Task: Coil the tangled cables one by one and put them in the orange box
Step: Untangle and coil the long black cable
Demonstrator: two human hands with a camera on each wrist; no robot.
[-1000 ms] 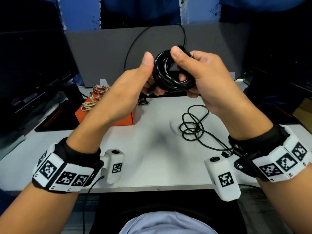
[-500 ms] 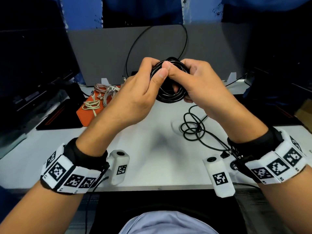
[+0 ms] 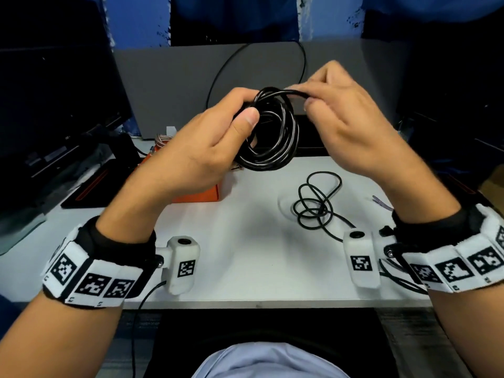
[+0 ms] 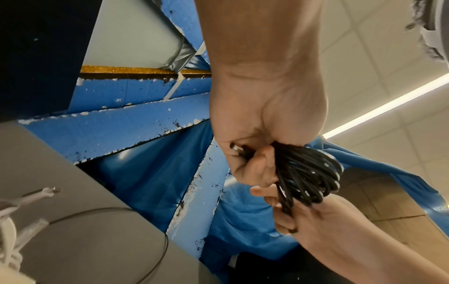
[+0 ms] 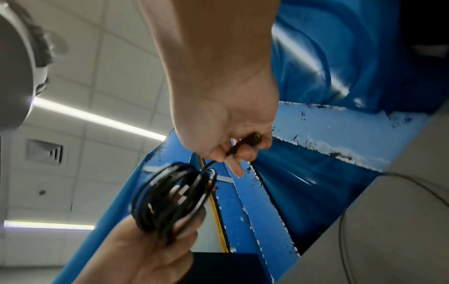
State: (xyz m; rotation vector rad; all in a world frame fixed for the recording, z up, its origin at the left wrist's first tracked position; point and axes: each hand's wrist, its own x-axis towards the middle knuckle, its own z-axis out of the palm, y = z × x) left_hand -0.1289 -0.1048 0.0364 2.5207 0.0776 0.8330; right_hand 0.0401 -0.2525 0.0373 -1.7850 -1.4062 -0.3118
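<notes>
Black bands (image 3: 120, 241) worn on both wrists, white blocks with black square markers (image 3: 65, 268) fastened around. White camera housing (image 3: 182, 264) mounted at each wrist, thin black cable (image 3: 141, 309) attached. Forearms left bare. Light shirt (image 3: 270, 362) worn.

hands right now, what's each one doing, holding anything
Left hand: closed around the black cable coil, holding it up.
Right hand: pinching the loose end of the same cable at the top of the coil.
</notes>
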